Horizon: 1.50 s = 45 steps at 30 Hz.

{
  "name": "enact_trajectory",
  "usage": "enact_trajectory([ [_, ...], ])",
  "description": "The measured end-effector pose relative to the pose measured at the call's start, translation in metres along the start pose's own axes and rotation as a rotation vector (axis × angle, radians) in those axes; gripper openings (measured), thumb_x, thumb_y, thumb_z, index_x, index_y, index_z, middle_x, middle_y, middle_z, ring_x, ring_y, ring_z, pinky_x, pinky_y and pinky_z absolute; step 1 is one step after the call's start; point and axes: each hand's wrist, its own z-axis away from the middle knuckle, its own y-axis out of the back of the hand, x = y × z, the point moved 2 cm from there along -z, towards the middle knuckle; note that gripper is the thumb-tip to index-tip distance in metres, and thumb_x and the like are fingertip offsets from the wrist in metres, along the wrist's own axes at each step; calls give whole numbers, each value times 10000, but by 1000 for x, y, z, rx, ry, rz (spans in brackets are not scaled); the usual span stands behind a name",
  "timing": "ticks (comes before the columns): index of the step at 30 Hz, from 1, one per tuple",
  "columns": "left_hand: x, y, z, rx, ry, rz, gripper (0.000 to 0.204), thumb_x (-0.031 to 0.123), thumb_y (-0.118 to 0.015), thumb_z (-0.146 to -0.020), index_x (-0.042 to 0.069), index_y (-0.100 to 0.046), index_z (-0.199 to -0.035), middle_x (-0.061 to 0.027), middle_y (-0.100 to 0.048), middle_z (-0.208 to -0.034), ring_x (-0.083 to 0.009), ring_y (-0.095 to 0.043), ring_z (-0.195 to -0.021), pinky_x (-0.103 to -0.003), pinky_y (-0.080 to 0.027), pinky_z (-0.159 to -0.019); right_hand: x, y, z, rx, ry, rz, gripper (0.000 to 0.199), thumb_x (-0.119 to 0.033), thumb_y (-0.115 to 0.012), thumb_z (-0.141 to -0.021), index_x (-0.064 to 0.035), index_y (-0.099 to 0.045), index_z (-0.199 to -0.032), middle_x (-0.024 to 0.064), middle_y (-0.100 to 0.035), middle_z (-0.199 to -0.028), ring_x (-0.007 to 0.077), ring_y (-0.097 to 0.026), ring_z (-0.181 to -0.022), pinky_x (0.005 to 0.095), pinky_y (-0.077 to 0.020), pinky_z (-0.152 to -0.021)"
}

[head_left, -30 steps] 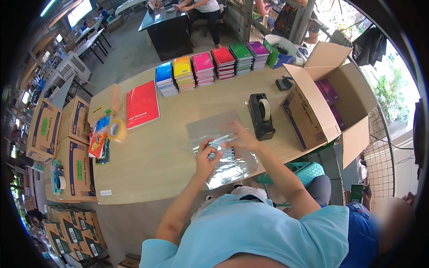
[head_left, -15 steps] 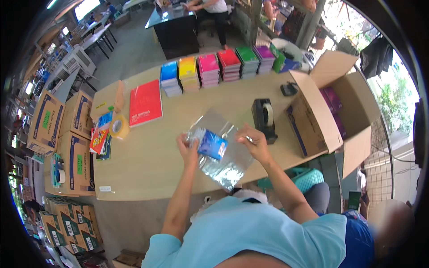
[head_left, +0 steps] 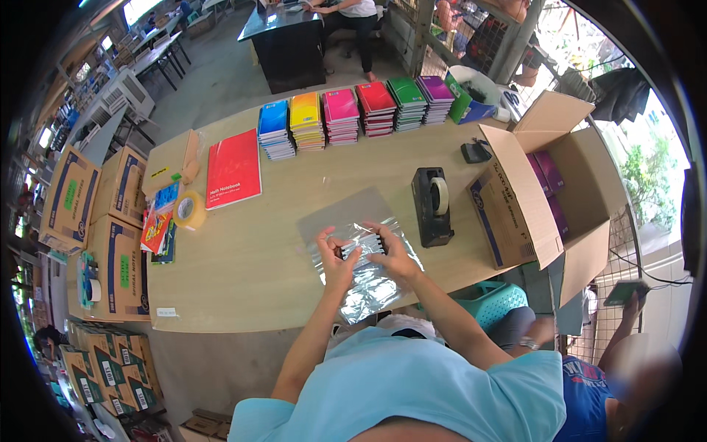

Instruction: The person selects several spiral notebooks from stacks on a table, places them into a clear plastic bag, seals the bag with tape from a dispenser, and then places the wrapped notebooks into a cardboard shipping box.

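As seen from head view, holding small spiral-bound bundle (head_left: pixel 363 249) between left hand (head_left: pixel 337 261) and right hand (head_left: pixel 398 259), both curled onto its ends; count unclear. Got clear plastic (head_left: pixel 368 298) directly under both hands, black tape dispenser (head_left: pixel 423 199) just right of right hand, red notebook (head_left: pixel 234 166) well beyond left hand, leftward.

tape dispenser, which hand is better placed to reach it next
The right hand, probably: it is nearer the dispenser, which stands to its right, while the left hand is farther off. Both hold the spiral-bound pack, so it would need freeing.
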Motion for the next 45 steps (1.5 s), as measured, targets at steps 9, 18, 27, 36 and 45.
enact_trajectory([
  [9,7,1,21,-130,149,-35,644,-4,-721,-795,57,-414,-1359,-72,-587,-1108,-155,-573,-1024,-291,-479,-886,14,4,8,103,32,104,512,54,-697,-773,-21,-610,-1272,41,-595,-1024,122,-571,-989,269,-465,-867],
  [18,17,2,28,-134,91,-334,406,-68,-729,-673,51,-706,-1060,-49,-628,-995,-147,-602,-933,-290,-488,-828,0,8,20,-48,354,456,169,11,-750,-772,-90,-757,-907,51,-596,-1052,179,-577,-1008,298,-475,-823],
  [27,9,2,31,-61,62,-128,227,-73,-760,-669,58,-768,-854,-74,-625,-944,-191,-605,-972,-307,-478,-841,-35,-2,50,25,526,865,225,65,-684,-742,-96,-729,-893,73,-606,-1156,240,-589,-1056,353,-497,-877],
  [36,12,-3,33,-57,7,-164,152,-33,-771,-706,58,-771,-829,-71,-619,-950,-182,-609,-987,-294,-483,-818,-23,188,35,796,-293,504,235,-177,-805,-755,27,-723,-838,107,-711,-816,174,-649,-715,299,-495,-646],
  [45,13,14,42,-16,-20,-195,124,-25,-773,-718,52,-768,-815,-69,-607,-920,-190,-612,-960,-312,-497,-776,-16,143,65,840,13,479,159,-155,-765,-804,3,-739,-807,91,-709,-751,139,-629,-648,294,-477,-599],
])
